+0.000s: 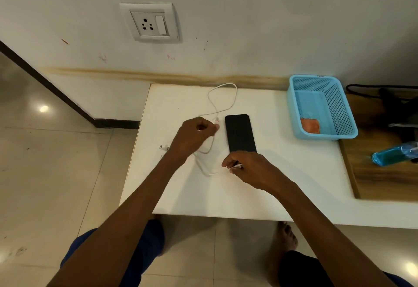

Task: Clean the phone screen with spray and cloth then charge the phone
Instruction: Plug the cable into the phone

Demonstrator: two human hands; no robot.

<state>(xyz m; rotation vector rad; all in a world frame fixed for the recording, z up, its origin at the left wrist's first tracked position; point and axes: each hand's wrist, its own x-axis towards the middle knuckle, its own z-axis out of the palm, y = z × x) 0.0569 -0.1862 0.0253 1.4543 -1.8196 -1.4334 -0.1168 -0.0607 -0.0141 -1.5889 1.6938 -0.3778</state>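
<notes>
A black phone (pixel 240 133) lies screen up on the white table (pixel 282 173). A white charging cable (pixel 222 96) loops across the table behind and left of it. My left hand (pixel 194 136) grips the cable near a connector just left of the phone. My right hand (pixel 246 167) pinches the cable's other end at the phone's near edge. The charger's plug pins (pixel 164 148) show beside my left wrist; its body is hidden. An orange cloth (pixel 310 125) lies in the blue basket (pixel 339 105). A blue spray bottle (pixel 394 153) lies on its side at the right.
A wall socket with a switch (pixel 149 23) sits on the wall above the table. A wooden board (pixel 384 173) lies under the bottle at the right, with dark objects (pixel 395 105) behind it. My knees and a bare foot are below the table edge.
</notes>
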